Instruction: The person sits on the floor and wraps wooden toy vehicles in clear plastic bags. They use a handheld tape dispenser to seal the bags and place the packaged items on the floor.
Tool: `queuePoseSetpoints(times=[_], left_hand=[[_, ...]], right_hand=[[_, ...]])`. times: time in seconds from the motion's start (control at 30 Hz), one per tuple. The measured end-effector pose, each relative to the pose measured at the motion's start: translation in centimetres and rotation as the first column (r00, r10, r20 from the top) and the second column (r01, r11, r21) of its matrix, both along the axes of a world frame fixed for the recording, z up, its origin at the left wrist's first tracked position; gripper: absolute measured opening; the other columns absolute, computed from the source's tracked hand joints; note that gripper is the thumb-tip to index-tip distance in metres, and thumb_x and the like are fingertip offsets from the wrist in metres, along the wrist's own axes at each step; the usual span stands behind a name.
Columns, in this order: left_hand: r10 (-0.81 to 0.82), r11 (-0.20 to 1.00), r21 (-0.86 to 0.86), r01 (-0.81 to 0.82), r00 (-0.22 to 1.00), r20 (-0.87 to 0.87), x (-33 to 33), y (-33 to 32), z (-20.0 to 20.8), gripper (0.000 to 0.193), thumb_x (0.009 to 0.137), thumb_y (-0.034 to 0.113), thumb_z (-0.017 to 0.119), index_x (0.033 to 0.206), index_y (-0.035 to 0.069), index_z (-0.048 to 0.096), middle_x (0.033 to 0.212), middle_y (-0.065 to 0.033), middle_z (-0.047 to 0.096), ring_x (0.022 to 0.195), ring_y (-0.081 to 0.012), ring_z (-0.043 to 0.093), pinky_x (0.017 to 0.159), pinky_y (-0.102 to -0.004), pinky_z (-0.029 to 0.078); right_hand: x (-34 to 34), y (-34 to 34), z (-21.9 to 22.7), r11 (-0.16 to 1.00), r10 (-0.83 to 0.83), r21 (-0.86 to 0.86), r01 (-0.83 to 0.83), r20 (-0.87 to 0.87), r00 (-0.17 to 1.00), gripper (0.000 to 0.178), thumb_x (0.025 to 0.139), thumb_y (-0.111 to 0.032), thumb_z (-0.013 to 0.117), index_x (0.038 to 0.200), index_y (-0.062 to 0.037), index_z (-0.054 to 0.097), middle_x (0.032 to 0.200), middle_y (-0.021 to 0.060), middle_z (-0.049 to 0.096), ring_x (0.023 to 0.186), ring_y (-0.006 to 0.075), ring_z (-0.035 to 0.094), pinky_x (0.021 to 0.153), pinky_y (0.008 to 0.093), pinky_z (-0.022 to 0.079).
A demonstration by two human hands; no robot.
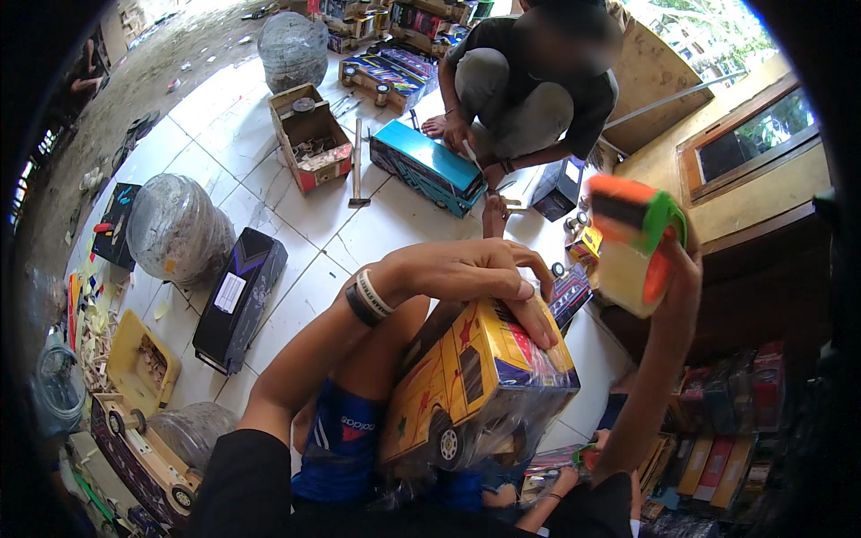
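A yellow toy bus (pixel 439 377) with coloured stars and black wheels lies tilted across my lap, partly wrapped in clear plastic film (pixel 502 417). My left hand (pixel 475 273) rests over its upper end, fingers bent down and pressing on the film-covered end face. Raised to the right, my right hand (pixel 683 269) is closed around a hand-held tape dispenser (pixel 659 220) with an orange and green frame and a wide roll of tape. The dispenser is apart from the bus and slightly blurred. The bus's underside is mostly hidden.
Ahead, another person (pixel 538 90) crouches beside a teal toy bus (pixel 430 161). A hammer (pixel 358 170) and a wooden box (pixel 309 139) lie on the tiles. To the left stand a black toy bus (pixel 240 296), a plastic-film roll (pixel 175 229) and a yellow tub (pixel 134 359).
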State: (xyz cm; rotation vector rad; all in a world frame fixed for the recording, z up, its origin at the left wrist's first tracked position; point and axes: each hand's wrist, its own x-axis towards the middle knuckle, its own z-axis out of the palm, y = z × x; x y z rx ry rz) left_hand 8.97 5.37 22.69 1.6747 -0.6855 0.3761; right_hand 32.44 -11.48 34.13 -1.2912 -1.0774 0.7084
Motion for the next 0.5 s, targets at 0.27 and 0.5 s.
queuePoseSetpoints(times=[0.27,0.5], left_hand=[[0.164,0.966,-0.177,-0.187,0.977,-0.137,-1.1,-0.2,-4.7,0.046,0.11,0.037,0.045,0.121,0.003,0.073,0.115,-0.007,0.068,0.112,-0.0233,0.053,0.103,-0.0415,0.037],[0.254,0.948,-0.16,-0.275,0.957,-0.144,-0.5,1.2,-3.1,0.048,0.111,0.04,0.046,0.112,-0.001,0.071,0.097,-0.0035,0.062,0.095,-0.0168,0.051,0.088,-0.0375,0.039]], right_hand=[[-13.5,7.8,7.6,0.647,0.689,-0.287,-0.706,0.616,0.382,0.035,0.073,0.003,0.072,0.107,-0.0021,0.08,0.11,0.0161,0.076,0.098,0.0291,0.075,0.09,0.0374,0.06],[-17.3,10.3,10.4,0.507,0.704,-0.658,-0.557,0.689,-0.173,0.032,0.071,0.001,0.075,0.101,-0.0064,0.082,0.1,0.0123,0.08,0.088,0.0294,0.076,0.083,0.0367,0.059]])
